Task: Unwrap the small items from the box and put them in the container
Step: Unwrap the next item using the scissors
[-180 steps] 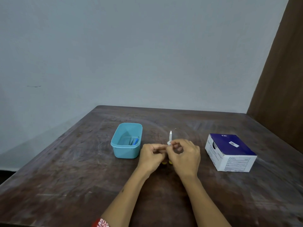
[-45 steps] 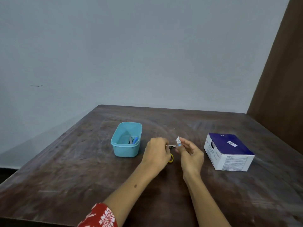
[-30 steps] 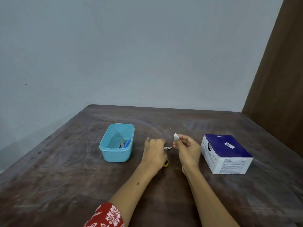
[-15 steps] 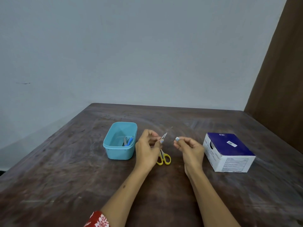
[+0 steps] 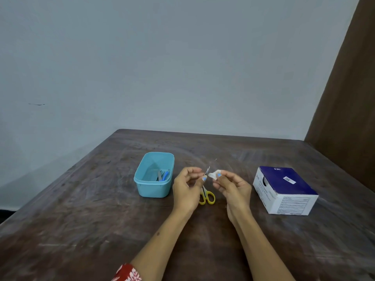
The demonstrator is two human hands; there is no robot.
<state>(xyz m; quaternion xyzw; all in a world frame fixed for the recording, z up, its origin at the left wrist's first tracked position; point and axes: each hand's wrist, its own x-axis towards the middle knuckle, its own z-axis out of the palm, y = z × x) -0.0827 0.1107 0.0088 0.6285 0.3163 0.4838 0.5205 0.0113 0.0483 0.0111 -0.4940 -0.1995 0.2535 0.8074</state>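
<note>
My left hand [image 5: 187,188] pinches a thin, pale small item [image 5: 207,171] by its lower end, held upright above the table. Just to its right, my right hand [image 5: 233,187] pinches a crumpled white wrapper [image 5: 213,174] between thumb and fingertips. The two hands are a short gap apart. A turquoise container [image 5: 155,175] stands to the left of my left hand, with a few slim items, one blue, lying inside. A blue-topped white box [image 5: 284,189] sits to the right of my right hand.
Yellow-handled scissors [image 5: 206,196] lie on the dark wooden table [image 5: 81,230] between my wrists, partly hidden by my left hand. A pale wall bounds the table at the back and a brown panel [image 5: 349,98] stands at the right.
My hands, joined over one wrapped piece earlier, have drawn apart. The thin item now stays in my left hand and the white wrapper in my right. The scissors came into sight.
</note>
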